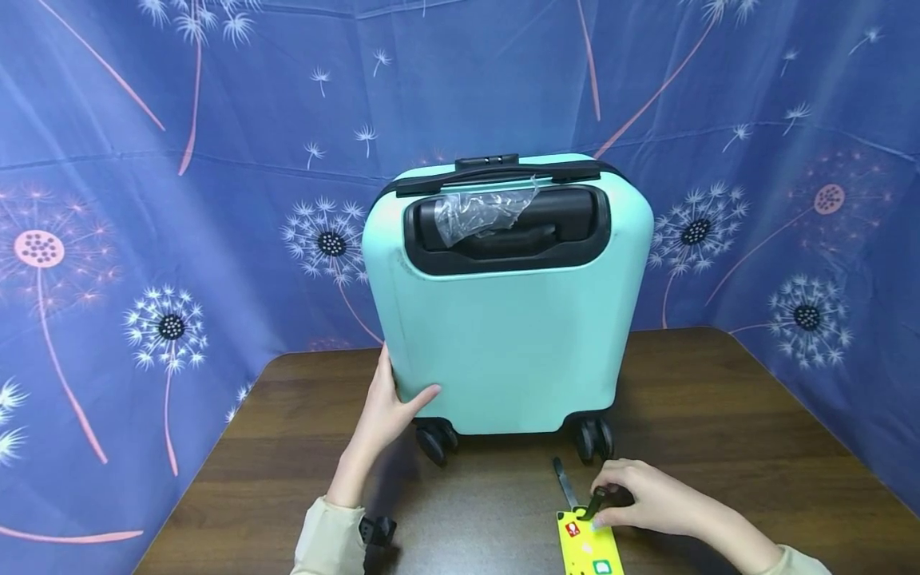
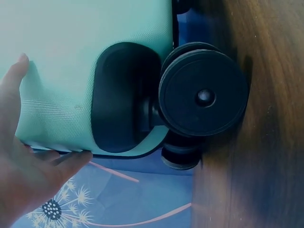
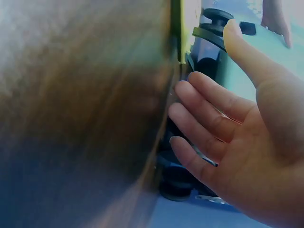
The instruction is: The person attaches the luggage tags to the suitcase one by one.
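Note:
A mint-green suitcase (image 1: pixel 503 343) stands upright on its black wheels (image 1: pixel 592 439) in the middle of the table. My left hand (image 1: pixel 384 411) holds its lower left edge. The thumb lies on the front face, the fingers along the side, as the left wrist view also shows. A yellow luggage tag (image 1: pixel 589 547) lies before the right wheels. Above the tag rises its dark strap (image 3: pixel 209 38), against the thumb of my right hand (image 1: pixel 643 495). In the right wrist view the right fingers are loosely bent and stand apart from the thumb.
The wooden table (image 1: pixel 273 479) runs back to a blue dandelion-print cloth (image 1: pixel 273 239). Clear plastic wrap (image 1: pixel 481 212) covers part of the suitcase's recessed black handle (image 1: pixel 575 216). A carry handle and lock (image 1: pixel 487 162) sit on top.

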Motion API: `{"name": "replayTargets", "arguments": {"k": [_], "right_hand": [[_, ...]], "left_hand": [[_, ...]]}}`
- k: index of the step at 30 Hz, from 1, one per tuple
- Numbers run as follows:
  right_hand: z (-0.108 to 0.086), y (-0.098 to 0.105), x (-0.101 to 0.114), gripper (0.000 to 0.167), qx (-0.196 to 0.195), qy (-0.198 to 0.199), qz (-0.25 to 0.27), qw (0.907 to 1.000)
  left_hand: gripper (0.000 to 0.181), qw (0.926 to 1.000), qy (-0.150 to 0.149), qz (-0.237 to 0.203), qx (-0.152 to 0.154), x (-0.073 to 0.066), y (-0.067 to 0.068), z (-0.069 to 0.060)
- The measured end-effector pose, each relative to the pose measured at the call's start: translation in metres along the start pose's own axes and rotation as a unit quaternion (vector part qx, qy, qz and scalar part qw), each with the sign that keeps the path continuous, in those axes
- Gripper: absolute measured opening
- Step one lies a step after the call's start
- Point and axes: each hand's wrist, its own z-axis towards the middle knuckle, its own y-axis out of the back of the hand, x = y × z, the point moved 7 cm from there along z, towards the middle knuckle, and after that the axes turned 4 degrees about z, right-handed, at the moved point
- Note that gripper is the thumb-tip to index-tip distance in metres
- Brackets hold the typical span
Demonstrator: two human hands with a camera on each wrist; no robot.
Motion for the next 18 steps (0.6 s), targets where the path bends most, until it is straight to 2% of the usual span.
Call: {"name": "replayTargets", "arguments": {"k": [3,9,14,18], "right_hand": [[0.001,-0.004,0.000,0.032,0.003,0.007,0.016,0.9998],[0.002,-0.013,-0.003,0.030,0.010,0.020,0.052,0.9984],[0.004,-0.019,-0.004,0.027,0.026,0.034,0.094,0.9947],[0.007,-0.020,-0.007,0.025,0.032,0.013,0.113,0.9930]], "left_hand": [[0.106,0.9997,0.009,0.018,-0.010,0.002,0.001,0.000],[0.111,0.9988,0.006,0.042,-0.026,0.004,0.002,0.002],[0.106,0.9994,0.017,0.025,-0.018,0.004,-0.001,0.001],[0.103,0.9996,0.023,0.007,-0.017,0.005,-0.003,0.002]]}}
